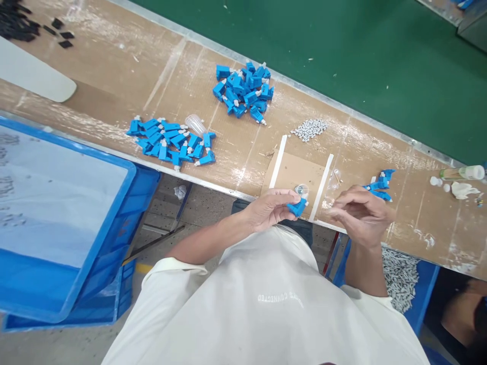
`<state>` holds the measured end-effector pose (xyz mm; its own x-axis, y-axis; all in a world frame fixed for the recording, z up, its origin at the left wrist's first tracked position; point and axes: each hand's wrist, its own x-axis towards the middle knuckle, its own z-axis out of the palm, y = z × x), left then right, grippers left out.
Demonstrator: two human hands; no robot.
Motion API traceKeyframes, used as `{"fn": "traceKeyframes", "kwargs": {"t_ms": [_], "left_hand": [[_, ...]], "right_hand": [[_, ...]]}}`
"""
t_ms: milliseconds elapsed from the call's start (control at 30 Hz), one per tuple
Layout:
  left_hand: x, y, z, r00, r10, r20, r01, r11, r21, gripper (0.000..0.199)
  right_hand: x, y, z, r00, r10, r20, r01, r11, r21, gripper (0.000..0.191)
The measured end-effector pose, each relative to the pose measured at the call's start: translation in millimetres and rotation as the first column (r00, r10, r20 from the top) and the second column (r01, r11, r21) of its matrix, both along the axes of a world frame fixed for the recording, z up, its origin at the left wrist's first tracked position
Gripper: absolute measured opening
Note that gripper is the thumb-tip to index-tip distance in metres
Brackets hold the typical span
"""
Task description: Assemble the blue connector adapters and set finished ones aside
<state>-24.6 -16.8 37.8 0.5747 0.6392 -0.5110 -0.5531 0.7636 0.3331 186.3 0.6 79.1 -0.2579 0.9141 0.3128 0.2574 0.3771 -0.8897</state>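
Note:
My left hand (271,209) pinches a blue plastic part (297,207) with a small pale tip, just above the table's near edge. Right behind that part, a small clear round dish (302,190) rests on a cardboard sheet (299,168) taped down with white strips. My right hand (361,215) is apart from the blue part, to its right, with thumb and fingertips drawn together. Whatever is between those fingertips is too small to make out. Beyond the right hand lie several similar blue parts (381,185). Thin wooden sticks (337,177) lie beside the cardboard.
Two piles of blue parts, one farther back (243,88) and one at left (171,142), share the table with a clear cup (196,124) and small grey pieces (310,130). A bottle (462,173) stands right. Blue crates (129,177) flank the near edge.

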Motion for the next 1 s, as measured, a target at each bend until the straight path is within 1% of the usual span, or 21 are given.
{"fn": "traceKeyframes", "kwargs": {"t_ms": [33,67,100,133,167,200,233,300,433,600,733,833,1000], "left_hand": [[0,-1,-0.4,1.0,0.009,0.0,-0.009,0.999,0.034,0.025],[1,-2,-1.2,1.0,0.013,-0.002,-0.013,0.998,0.058,0.027],[2,-2,-2.3,1.0,0.012,-0.005,-0.011,0.997,0.072,0.03],[2,-3,-3.7,1.0,0.005,-0.008,-0.005,0.997,0.081,0.032],[3,-4,-5.1,1.0,0.0,-0.01,0.0,0.996,0.087,0.034],[4,-6,-6.4,1.0,-0.002,-0.013,0.003,0.996,0.089,0.036],[5,-7,-7.5,1.0,-0.002,-0.015,0.003,0.996,0.091,0.038],[7,-9,-8.5,1.0,0.003,-0.021,-0.001,0.996,0.095,0.042],[8,-13,-5.2,0.999,0.028,-0.042,-0.022,0.992,0.121,0.043],[10,-20,0.6,0.994,0.065,-0.086,-0.05,0.986,0.159,0.045],[11,-25,0.3,0.986,0.092,-0.141,-0.066,0.982,0.179,0.044],[10,-27,0.8,0.983,0.108,-0.147,-0.078,0.978,0.195,0.042],[8,-27,4.9,0.995,0.084,-0.053,-0.07,0.973,0.222,0.038]], "right_hand": [[-1,-4,-3.9,0.996,-0.065,-0.063,0.055,0.988,-0.142,0.018],[-2,-9,-8.6,0.989,-0.103,-0.109,0.067,0.953,-0.294,0.021],[-4,-14,-13.9,0.982,-0.117,-0.151,0.04,0.901,-0.433,0.027],[-8,-18,-19.2,0.973,-0.113,-0.201,-0.013,0.843,-0.537,0.034],[-11,-22,-24.2,0.96,-0.105,-0.26,-0.077,0.792,-0.605,0.042],[-16,-26,-28.6,0.941,-0.104,-0.322,-0.137,0.752,-0.644,0.049],[-20,-29,-32.2,0.919,-0.111,-0.378,-0.186,0.723,-0.665,0.052],[-28,-32,-36.9,0.878,-0.141,-0.457,-0.246,0.686,-0.685,0.053],[-37,-35,-40.6,0.844,-0.2,-0.498,-0.272,0.641,-0.718,0.046],[-38,-42,-44.1,0.807,-0.267,-0.527,-0.273,0.623,-0.733,0.043],[-38,-46,-47.0,0.786,-0.266,-0.558,-0.315,0.605,-0.731,0.038],[-38,-45,-49.5,0.771,-0.26,-0.581,-0.338,0.606,-0.72,0.037],[-32,-43,-47.1,0.733,-0.201,-0.65,-0.418,0.621,-0.663,0.053]]}}
